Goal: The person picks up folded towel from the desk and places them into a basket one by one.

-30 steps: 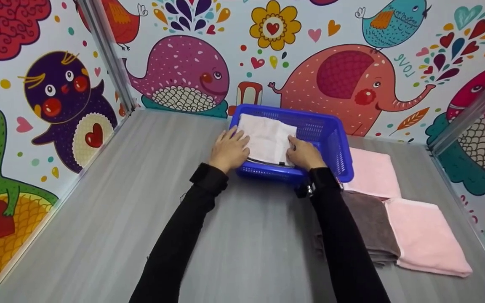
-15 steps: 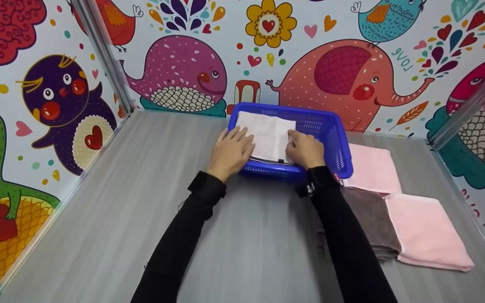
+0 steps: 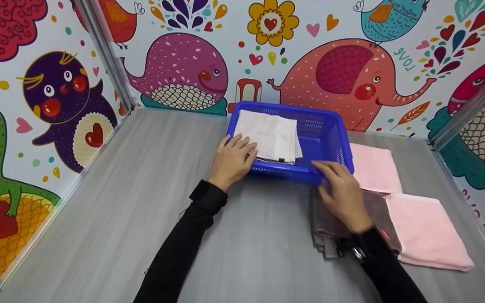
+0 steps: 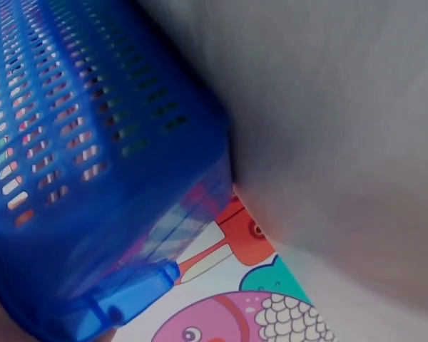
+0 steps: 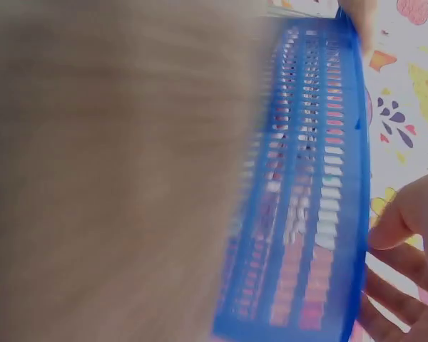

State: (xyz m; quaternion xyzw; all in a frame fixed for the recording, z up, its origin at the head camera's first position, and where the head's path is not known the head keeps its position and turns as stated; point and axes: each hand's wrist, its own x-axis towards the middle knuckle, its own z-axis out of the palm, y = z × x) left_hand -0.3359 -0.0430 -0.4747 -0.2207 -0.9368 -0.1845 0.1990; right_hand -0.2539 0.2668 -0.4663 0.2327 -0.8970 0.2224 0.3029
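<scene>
A folded whitish towel (image 3: 267,132) lies in the left part of the blue plastic basket (image 3: 339,143), a small dark tag at its near edge. My left hand (image 3: 233,162) rests over the basket's front left corner, fingers spread across the rim and reaching the towel's edge. My right hand (image 3: 343,193) is at the front right rim, fingers loosely bent and holding nothing, partly over a folded grey towel (image 3: 324,223). In the right wrist view, the right hand (image 5: 414,263) has its fingertips by the basket's rim. The left wrist view shows the basket's perforated wall (image 4: 121,142) close up.
Two folded pink towels lie on the right: one pink towel (image 3: 373,168) beside the basket, another pink towel (image 3: 427,231) next to the grey one. Cartoon-printed wall panels (image 3: 310,71) enclose the grey tabletop (image 3: 120,202) at the back and sides.
My right hand has let go of the whitish towel's right edge and moved right and toward me, over the basket's front rim. My left hand stays at the front left corner.
</scene>
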